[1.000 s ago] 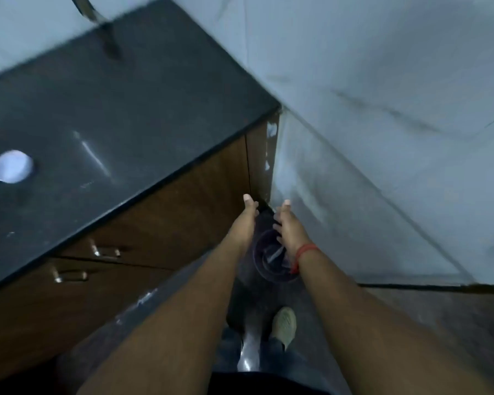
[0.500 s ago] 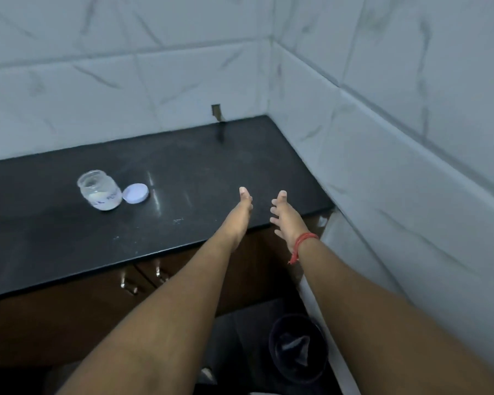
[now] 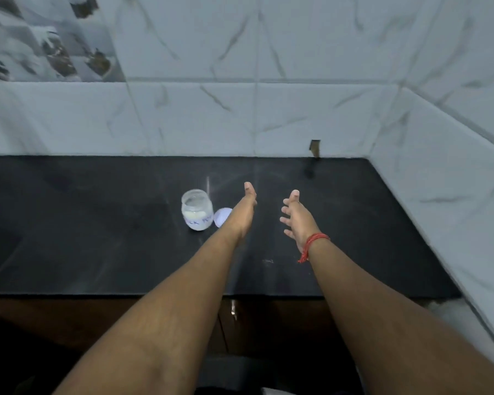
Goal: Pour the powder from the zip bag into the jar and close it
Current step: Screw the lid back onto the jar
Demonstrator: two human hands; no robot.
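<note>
Head view: both hands, left point(image 3: 244, 212) and right point(image 3: 295, 218), outstretched, empty.

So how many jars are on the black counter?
1. The jar stands open on the counter, just left of the left hand, its white lid lying beside it. None seems hidden.

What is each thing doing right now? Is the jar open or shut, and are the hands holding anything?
jar: upright on the counter, open, a little white powder at the bottom.
lid: off, lying flat beside the jar, partly hidden by the left arm.
left hand: open, empty, above the counter.
right hand: open, fingers spread, empty.
red thread: tied round the right wrist.
counter: dark, lightly smudged.
</note>
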